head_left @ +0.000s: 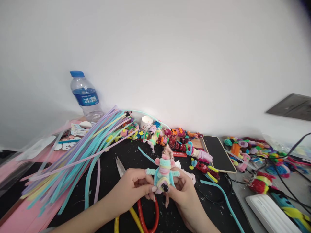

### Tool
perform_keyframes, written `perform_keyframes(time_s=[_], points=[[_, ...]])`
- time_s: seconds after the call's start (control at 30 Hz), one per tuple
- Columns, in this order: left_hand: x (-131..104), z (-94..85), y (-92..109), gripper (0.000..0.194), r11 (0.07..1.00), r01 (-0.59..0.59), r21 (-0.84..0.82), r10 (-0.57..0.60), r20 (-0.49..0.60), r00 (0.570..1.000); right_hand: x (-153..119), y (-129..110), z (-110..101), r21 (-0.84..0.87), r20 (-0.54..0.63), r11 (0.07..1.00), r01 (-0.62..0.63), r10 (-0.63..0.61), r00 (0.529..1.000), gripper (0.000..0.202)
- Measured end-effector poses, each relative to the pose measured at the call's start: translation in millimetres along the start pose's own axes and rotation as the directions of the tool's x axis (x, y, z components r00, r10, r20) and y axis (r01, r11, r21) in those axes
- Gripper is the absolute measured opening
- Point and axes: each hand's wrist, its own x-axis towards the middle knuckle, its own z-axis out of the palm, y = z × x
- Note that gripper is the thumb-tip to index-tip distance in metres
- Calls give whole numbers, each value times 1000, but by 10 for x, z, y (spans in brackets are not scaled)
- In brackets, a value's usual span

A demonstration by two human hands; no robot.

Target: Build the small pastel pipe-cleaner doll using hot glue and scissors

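Note:
A small pipe cleaner doll [163,174] in pale turquoise, pink and yellow is held between both hands above the black table top. My left hand [139,184] pinches its left side with thumb and fingers. On the other side my right hand [182,189] grips it, thumb near a small black tip on the doll. Partly hidden below my left hand lies a pair of scissors [148,216] with red handles, blades showing past the wrist. Yellow handles [136,218] of another tool lie beside them.
A bundle of pastel pipe cleaners [89,155] spreads across the left, near a water bottle [85,97]. Finished colourful figures [175,140] line the wall around a paper cup [146,122]. To the right are a phone [217,153], cables, a white device [268,213] and more figures.

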Motion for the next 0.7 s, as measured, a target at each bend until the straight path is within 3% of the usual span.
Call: perform_keyframes(time_s=[0.17,0.37,0.57,0.7], points=[[-39,3,-33,15,957,-158,242,183,-83,980,-5,-33,45,41,6,999,-14,14,1000,35],[-61,-9,-13,17,847,-239,475,321,-99,942,3,-38,67,49,8,997,-54,54,999,37],[-62,-7,28,18,817,-296,494,373,-62,926,-1,-25,68,63,-18,998,-19,21,1000,36],[-48,-20,40,14,870,-239,432,295,-68,953,4,-29,32,22,-48,1000,0,1,999,37]])
